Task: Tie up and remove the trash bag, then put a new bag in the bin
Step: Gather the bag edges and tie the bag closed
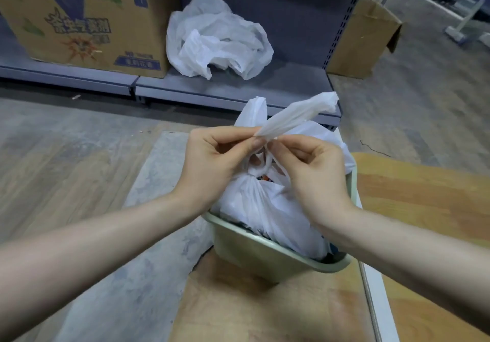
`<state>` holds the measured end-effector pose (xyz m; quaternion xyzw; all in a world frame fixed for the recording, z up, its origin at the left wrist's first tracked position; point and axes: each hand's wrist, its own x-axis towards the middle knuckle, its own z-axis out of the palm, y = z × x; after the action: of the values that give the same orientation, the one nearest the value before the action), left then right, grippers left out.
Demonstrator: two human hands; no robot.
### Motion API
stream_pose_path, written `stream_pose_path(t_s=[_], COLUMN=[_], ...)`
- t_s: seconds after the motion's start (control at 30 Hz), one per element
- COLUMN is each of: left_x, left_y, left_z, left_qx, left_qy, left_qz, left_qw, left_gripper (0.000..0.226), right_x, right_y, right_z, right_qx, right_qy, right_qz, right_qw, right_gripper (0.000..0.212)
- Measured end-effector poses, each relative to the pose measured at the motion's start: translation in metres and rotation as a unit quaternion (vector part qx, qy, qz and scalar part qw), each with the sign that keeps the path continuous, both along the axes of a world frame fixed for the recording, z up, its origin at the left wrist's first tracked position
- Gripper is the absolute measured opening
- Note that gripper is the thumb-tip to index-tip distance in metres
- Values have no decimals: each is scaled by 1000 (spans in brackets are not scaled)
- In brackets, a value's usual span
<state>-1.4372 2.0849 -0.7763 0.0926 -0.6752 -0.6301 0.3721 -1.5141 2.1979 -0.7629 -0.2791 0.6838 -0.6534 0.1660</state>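
A full white trash bag (265, 209) sits in a pale green bin (267, 251) on the floor. Its two handle strips are crossed above the gathered neck and stick up toward the shelf. My left hand (214, 161) pinches one strip at the crossing. My right hand (313, 172) pinches the other strip just to the right, thumb and fingers closed on the plastic. A loose loop of the knot shows between both hands. A crumpled white spare bag (217, 36) lies on the low shelf behind the bin.
A grey metal shelf (201, 89) runs along the back, holding a large printed cardboard box (79, 15). A smaller brown box (363, 39) stands on the floor at the right. Wooden boards (413, 195) lie to the right of the bin and beneath it.
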Motion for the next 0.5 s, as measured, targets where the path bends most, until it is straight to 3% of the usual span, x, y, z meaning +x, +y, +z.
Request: stream_pose_path(t_s=[0.17,0.33,0.5], left_x=[0,-4,-3], left_y=[0,-2,-3], left_z=[-2,1,3], left_qx=[-13,-62,-116], left_qy=[-13,-32,-69], left_qz=[-30,-28,-36], left_qw=[999,997,990], left_gripper=[12,21,18], right_x=[3,2,8], right_y=[1,0,0], right_z=[2,3,7], right_qx=[5,17,33], right_qy=[3,-55,-34], right_qz=[28,18,-19], right_qw=[1000,998,999], right_gripper=[27,25,28])
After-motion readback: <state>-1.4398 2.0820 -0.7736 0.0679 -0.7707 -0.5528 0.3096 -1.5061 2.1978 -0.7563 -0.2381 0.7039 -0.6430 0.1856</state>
